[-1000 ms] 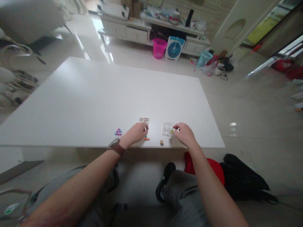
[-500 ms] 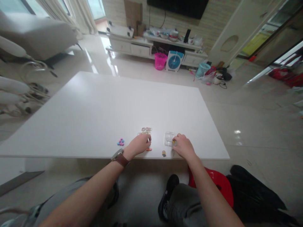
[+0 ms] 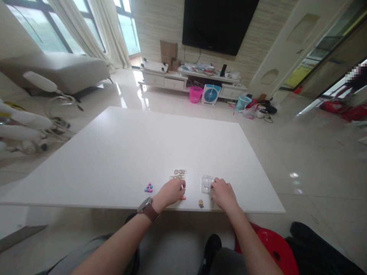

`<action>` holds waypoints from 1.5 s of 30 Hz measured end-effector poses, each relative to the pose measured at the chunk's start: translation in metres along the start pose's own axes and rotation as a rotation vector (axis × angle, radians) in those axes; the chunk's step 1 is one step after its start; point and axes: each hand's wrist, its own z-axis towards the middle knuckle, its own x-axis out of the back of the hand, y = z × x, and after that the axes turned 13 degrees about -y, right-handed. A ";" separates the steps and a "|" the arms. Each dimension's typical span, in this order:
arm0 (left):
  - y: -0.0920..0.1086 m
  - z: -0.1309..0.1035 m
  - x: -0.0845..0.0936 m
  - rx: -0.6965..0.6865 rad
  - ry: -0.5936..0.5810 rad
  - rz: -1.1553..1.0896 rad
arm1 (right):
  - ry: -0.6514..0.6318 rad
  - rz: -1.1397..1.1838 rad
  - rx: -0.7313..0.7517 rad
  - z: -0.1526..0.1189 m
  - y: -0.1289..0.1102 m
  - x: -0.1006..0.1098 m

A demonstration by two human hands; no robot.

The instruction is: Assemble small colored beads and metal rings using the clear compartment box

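My left hand [image 3: 171,192] rests on the white table [image 3: 129,152] near its front edge, fingers curled over a small orange piece [image 3: 182,198], just below a cluster of thin hair rings [image 3: 179,174]. My right hand [image 3: 223,194] sits beside a small clear plastic tray [image 3: 206,182], fingers closed at its right edge; a tiny item under the fingertips is too small to make out. A little yellow and blue figure [image 3: 201,204] lies between the hands. Small pink and blue pieces [image 3: 148,187] lie left of the left hand.
A red stool [image 3: 272,248] stands under my right arm. On the floor beyond the table are a pink basket [image 3: 195,94], a blue fan [image 3: 211,94] and a teal basket [image 3: 243,102] in front of a low TV cabinet [image 3: 172,78]. A grey sofa [image 3: 57,70] stands at left.
The camera has tilted upward, showing more of the room. My right hand has lowered and closed at the clear tray's right edge; my left hand stays by the hair rings.
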 end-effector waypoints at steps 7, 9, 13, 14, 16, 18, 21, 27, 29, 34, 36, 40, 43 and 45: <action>0.003 -0.001 0.003 -0.010 0.001 -0.005 | 0.000 0.007 0.001 0.002 -0.003 -0.001; 0.003 -0.002 0.003 -0.010 0.006 -0.001 | 0.001 0.009 0.007 0.001 -0.003 -0.001; 0.003 -0.002 0.003 -0.008 0.007 0.002 | -0.007 0.007 0.011 0.001 -0.002 -0.001; 0.004 -0.003 0.003 -0.010 0.005 0.000 | -0.014 0.006 0.008 0.001 -0.002 -0.001; 0.005 -0.003 0.003 -0.012 0.000 -0.006 | -0.021 0.006 0.004 0.002 -0.002 -0.002; 0.006 -0.004 0.004 -0.005 -0.005 -0.009 | -0.017 0.004 0.005 0.002 -0.002 -0.003; 0.007 -0.005 0.005 -0.001 -0.005 -0.002 | -0.031 0.015 0.009 0.003 -0.002 -0.004; 0.007 -0.006 0.003 -0.030 -0.006 0.005 | -0.051 0.073 0.034 0.008 0.002 -0.012; 0.006 -0.006 0.003 -0.036 0.001 0.005 | -0.063 0.090 0.039 0.011 0.004 -0.015; 0.004 -0.007 0.002 -0.029 0.009 0.011 | -0.054 0.098 0.069 0.012 0.006 -0.017; 0.004 -0.008 0.002 -0.023 0.005 0.008 | -0.044 0.084 0.073 0.011 0.005 -0.015; 0.005 -0.007 0.004 -0.027 0.001 0.010 | -0.046 0.103 0.095 0.010 0.004 -0.014; 0.006 -0.006 0.003 -0.043 0.001 0.019 | -0.070 0.151 0.105 0.014 0.006 -0.018; 0.005 -0.006 0.003 -0.050 0.008 0.027 | -0.080 0.171 0.108 0.016 0.008 -0.022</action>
